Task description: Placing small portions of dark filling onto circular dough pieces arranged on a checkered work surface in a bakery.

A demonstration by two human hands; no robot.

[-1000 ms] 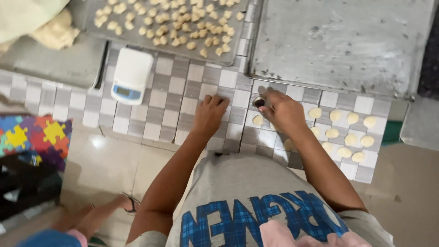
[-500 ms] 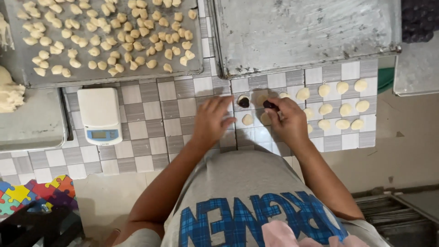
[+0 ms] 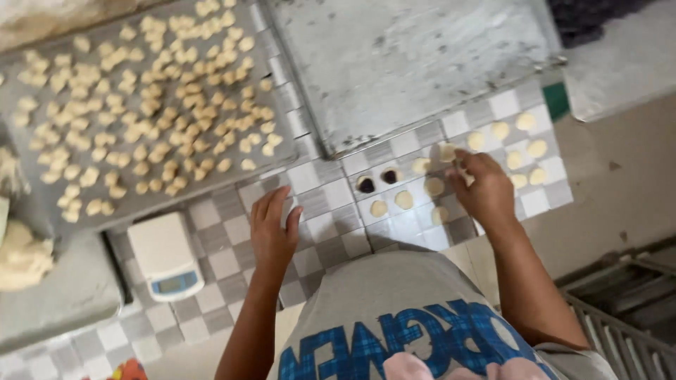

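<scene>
My left hand (image 3: pixel 273 229) lies flat, palm down and empty, on the grey-and-white checked counter (image 3: pixel 324 204). My right hand (image 3: pixel 482 187) reaches over several small flattened dough discs (image 3: pixel 404 200) laid out on the tiles, fingertips at a disc; whether it grips one I cannot tell. Two discs with a dark filling (image 3: pixel 366 184) sit just left of that hand. More plain discs (image 3: pixel 525 152) lie to its right.
A large metal tray (image 3: pixel 148 112) with several small dough pieces fills the upper left. An empty metal tray (image 3: pixel 415 63) lies at the top centre. A white digital scale (image 3: pixel 165 256) stands left of my left hand. A lump of dough (image 3: pixel 24 257) sits at the far left.
The view has swung to the right and tilted. A second dark-filled disc now lies beside the first. My right hand has moved right over the plain discs; my left hand stays flat.
</scene>
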